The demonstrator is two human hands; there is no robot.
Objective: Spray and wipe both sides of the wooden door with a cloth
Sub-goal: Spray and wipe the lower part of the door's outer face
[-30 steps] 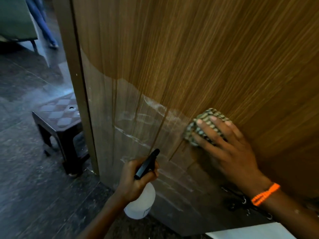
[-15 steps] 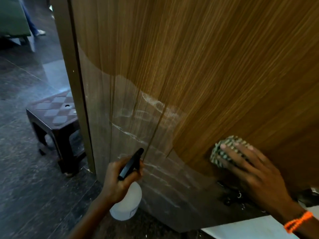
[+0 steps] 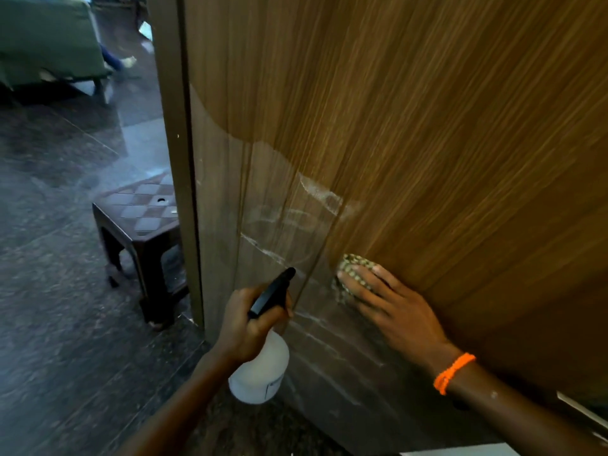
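Head view: right hand (image 3: 399,311) and cloth (image 3: 353,268) now further left, nearer spray bottle (image 3: 261,366).

There is one wooden door (image 3: 427,143). There is one cloth (image 3: 353,271) on it. There is one spray bottle (image 3: 260,370), white with a black top. There are two hands: one left hand (image 3: 248,327) and one right hand (image 3: 399,312). There is one orange band (image 3: 453,372) on the right wrist. There is one small dark stool (image 3: 141,225) on the floor, with a checked top. There is one green seat (image 3: 49,37) far back. There is one shoe (image 3: 128,62) beside it.
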